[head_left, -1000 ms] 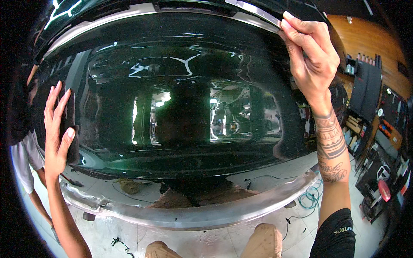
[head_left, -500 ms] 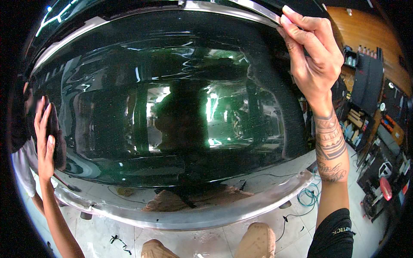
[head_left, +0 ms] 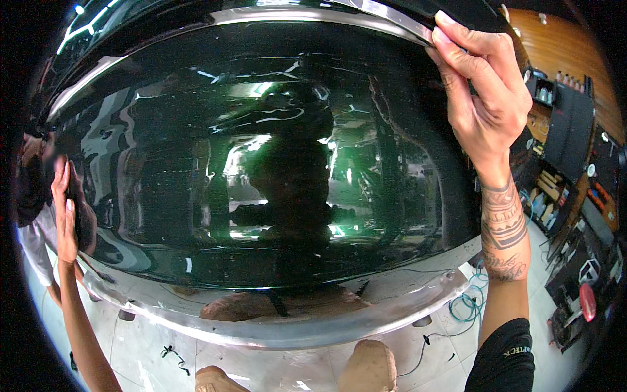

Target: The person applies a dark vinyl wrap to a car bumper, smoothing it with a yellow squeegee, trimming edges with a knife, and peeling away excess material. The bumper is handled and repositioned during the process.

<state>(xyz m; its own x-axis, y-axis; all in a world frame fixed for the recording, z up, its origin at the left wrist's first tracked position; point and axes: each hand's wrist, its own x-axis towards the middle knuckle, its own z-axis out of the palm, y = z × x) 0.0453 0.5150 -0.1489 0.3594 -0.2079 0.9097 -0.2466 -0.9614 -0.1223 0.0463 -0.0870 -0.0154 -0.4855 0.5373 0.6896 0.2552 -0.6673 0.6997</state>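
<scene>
Right grip (head_left: 491, 91), upper right, pinches a pale strip (head_left: 394, 17): likely light, bendy, best edge-held; left grip (head_left: 66, 228), far left, fingers straight.

White glare is streaking the dark glossy panel (head_left: 274, 163); fisheye distortion is bending edges toward black corners.

Right hand (head_left: 486, 98): ungloved. Right forearm (head_left: 509, 307): tattoo (head_left: 504, 225) in dark ink, banded near the wrist, with rows of small geometric motifs and thick curved bars; looser, script-like strokes nearer the elbow. Right sleeve (head_left: 498, 366): black fabric, with a short line of pale lettering (head_left: 519, 351) near the hem. Left hand (head_left: 65, 228): ungloved. Left forearm (head_left: 85, 326): bare. Shoes (head_left: 369, 367): one pair, tan, rounded at the toe, partly cut off by the lower edge of view.
</scene>
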